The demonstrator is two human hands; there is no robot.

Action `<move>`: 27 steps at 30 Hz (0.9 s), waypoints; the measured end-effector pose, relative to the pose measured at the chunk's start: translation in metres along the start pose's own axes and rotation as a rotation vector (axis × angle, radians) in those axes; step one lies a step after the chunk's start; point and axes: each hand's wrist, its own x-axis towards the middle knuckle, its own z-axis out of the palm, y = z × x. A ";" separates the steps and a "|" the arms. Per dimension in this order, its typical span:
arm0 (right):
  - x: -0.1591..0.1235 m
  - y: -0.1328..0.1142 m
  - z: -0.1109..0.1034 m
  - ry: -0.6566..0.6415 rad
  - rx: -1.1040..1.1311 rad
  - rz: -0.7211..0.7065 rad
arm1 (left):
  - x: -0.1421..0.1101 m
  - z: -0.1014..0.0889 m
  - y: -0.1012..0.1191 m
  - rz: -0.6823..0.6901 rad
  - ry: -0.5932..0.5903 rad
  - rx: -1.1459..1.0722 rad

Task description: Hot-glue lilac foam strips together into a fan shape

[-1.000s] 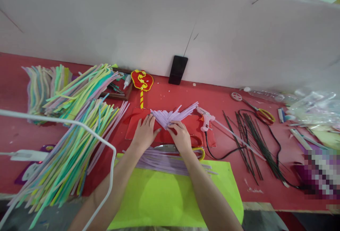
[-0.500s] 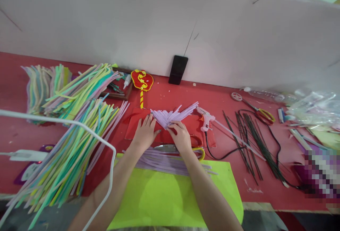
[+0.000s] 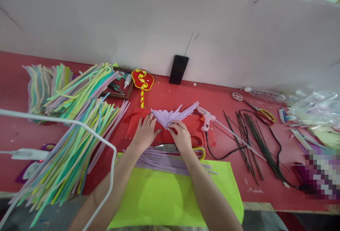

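Lilac pipe cleaners (image 3: 166,116) lie in a V-shaped, overlapping fan on a red sheet (image 3: 207,139). My left hand (image 3: 145,131) rests flat at the fan's left edge, its fingers spread and fingertips touching it. At the lower point of the V, my right hand (image 3: 182,136) has thumb and fingers pinched together on the pipe cleaners. Scissors (image 3: 166,148) with red and yellow handles lie beneath my right wrist. Closer to me, loose lilac pipe cleaners (image 3: 159,163) are spread along the top of a lime-green sheet (image 3: 159,195).
A pink glue gun (image 3: 207,118) with its cord lies to the right, near dark green stems (image 3: 257,142) and more scissors (image 3: 256,110). Bundles of coloured pipe cleaners (image 3: 77,146) fill the left. A phone (image 3: 179,69) leans on the wall. A white cable (image 3: 87,126) crosses at left.
The view has shifted very slightly. Both hands and the lilac fan stay essentially where they were.
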 end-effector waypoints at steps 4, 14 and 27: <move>0.000 -0.002 -0.001 0.005 0.008 -0.002 | 0.002 0.003 -0.001 -0.055 0.066 -0.091; 0.000 -0.003 -0.003 0.000 0.023 -0.007 | 0.005 0.007 0.002 -0.101 0.153 -0.222; 0.001 -0.006 -0.008 0.077 0.162 -0.018 | 0.006 0.007 0.005 -0.124 0.209 -0.290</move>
